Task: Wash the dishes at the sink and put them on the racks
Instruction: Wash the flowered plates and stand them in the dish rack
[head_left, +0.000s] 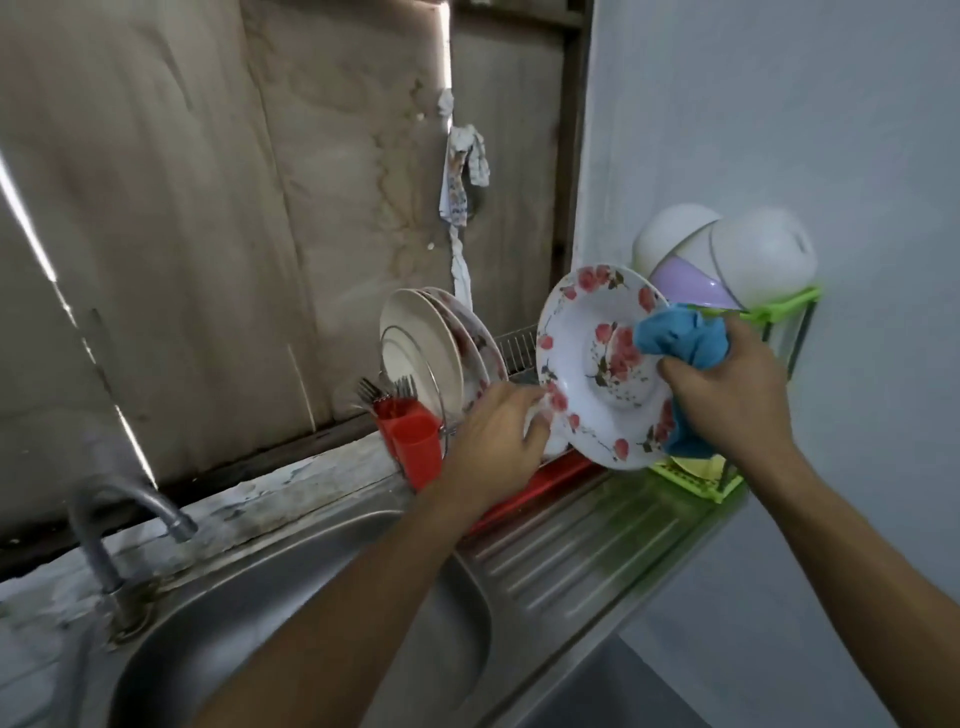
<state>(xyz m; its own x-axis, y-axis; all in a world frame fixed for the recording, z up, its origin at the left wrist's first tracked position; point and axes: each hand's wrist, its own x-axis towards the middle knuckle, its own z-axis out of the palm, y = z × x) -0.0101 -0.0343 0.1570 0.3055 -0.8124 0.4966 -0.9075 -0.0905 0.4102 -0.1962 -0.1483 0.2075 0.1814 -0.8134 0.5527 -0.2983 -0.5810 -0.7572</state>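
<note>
Sink (291, 597) drainboard; white rose-patterned plate (597, 374) tilted, underside showing.

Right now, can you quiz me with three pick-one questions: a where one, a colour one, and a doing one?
1. Where do the forks stand? A in a drawer; B in the red holder; C in a jar.
2. What colour is the cloth? A yellow; B black; C blue.
3. What is the left hand doing? A holding the flowered plate by its rim; B waving; C pointing.
Answers: B, their tines stick up out of it; C, the right hand bunches it, blue, on the plate; A, its fingers curl round the rim.
</note>
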